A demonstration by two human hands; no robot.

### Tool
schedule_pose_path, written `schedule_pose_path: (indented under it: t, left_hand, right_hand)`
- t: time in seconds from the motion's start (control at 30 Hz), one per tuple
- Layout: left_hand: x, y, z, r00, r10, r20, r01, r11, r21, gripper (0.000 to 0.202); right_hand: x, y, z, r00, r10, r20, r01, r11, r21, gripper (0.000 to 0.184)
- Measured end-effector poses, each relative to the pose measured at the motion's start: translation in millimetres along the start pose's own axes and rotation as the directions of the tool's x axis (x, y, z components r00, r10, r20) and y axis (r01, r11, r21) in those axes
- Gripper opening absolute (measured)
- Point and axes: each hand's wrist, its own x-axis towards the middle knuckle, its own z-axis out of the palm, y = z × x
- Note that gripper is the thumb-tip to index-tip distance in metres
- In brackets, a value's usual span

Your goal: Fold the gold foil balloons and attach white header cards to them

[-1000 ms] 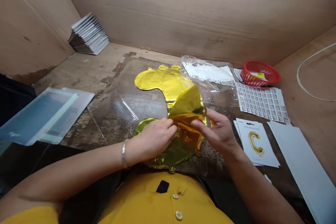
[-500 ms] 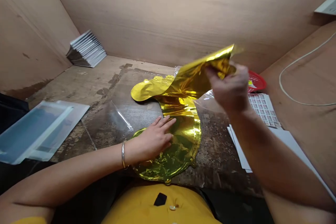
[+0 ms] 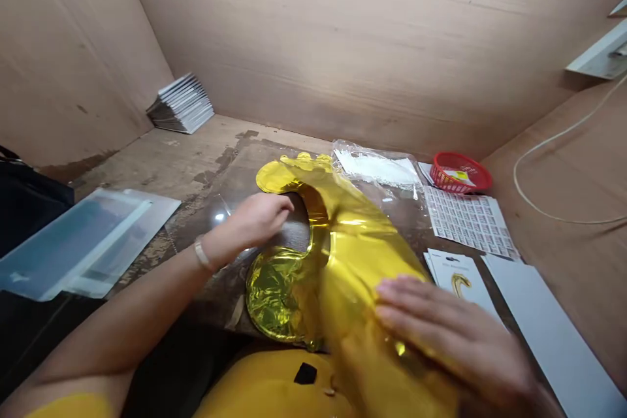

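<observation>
While the right hand (image 3: 450,333) lay on a large crumpled gold foil balloon (image 3: 353,261), its fingers (image 3: 411,300) were spread flat and gripped nothing. The left hand (image 3: 259,219) was curled at the balloon's inner edge, though it could not be told whether those fingers held anything. The balloon lay mid-bench on the dark, scuffed wooden bench (image 3: 210,170), with its lower end reaching the 6 o'clock edge. Hard pressure could have creased or split the thin foil, and its slippery overhang could have slid off that edge.

There were two hands and one balloon. At 2 o'clock sat one red plastic mesh basket (image 3: 460,172) and one clear plastic bag of white sticks (image 3: 377,166). One sheet of small printed labels (image 3: 470,219) lay at 3 o'clock, and one white card printed with a gold letter (image 3: 455,281) at 4 o'clock. One stack of flat white packets (image 3: 181,104), too tightly fanned to count, stood at 11 o'clock.
</observation>
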Motion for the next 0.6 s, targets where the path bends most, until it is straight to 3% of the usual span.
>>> schedule_pose_path:
  t: [0.07, 0.17, 0.27, 0.33, 0.43, 0.5, 0.6]
  left_hand:
    - [-17.8, 6.8, -13.4, 0.998, 0.021, -0.057, -0.022, 1.000, -0.008, 0.022]
    - [-32.2, 16.8, -0.2, 0.966, 0.254, -0.053, -0.256, 0.966, -0.030, 0.029]
    - [-37.2, 30.5, 36.1, 0.872, 0.467, 0.150, -0.469, 0.883, -0.024, 0.037]
    - [-39.3, 41.2, 57.6, 0.804, 0.513, 0.299, -0.533, 0.846, -0.017, 0.037]
    - [-43.6, 53.0, 75.0, 0.724, 0.549, 0.417, -0.582, 0.811, -0.056, 0.036]
    - [-48.2, 54.4, 78.3, 0.717, 0.555, 0.422, -0.583, 0.809, -0.074, 0.036]
    - [-57.9, 47.7, 76.3, 0.787, 0.483, 0.384, -0.509, 0.860, -0.037, 0.038]
  right_hand:
    - [4.2, -1.5, 24.6, 0.995, -0.083, 0.053, 0.083, 0.997, 0.001, 0.032]
    - [3.1, -15.7, 44.5, 0.987, -0.082, 0.141, 0.077, 0.996, 0.040, 0.029]
    - [-3.7, -37.3, 38.8, 0.954, 0.002, 0.300, -0.021, 0.998, 0.062, 0.029]
    - [-6.5, -49.2, 28.2, 0.942, 0.039, 0.333, -0.072, 0.994, 0.087, 0.031]
    - [-2.6, -52.3, 15.0, 0.926, 0.098, 0.365, -0.181, 0.963, 0.200, 0.030]
    - [7.8, -37.0, 12.9, 0.888, 0.195, 0.417, -0.337, 0.892, 0.301, 0.026]
    - [36.2, 15.2, 25.7, 0.810, 0.396, 0.432, -0.569, 0.708, 0.418, 0.012]
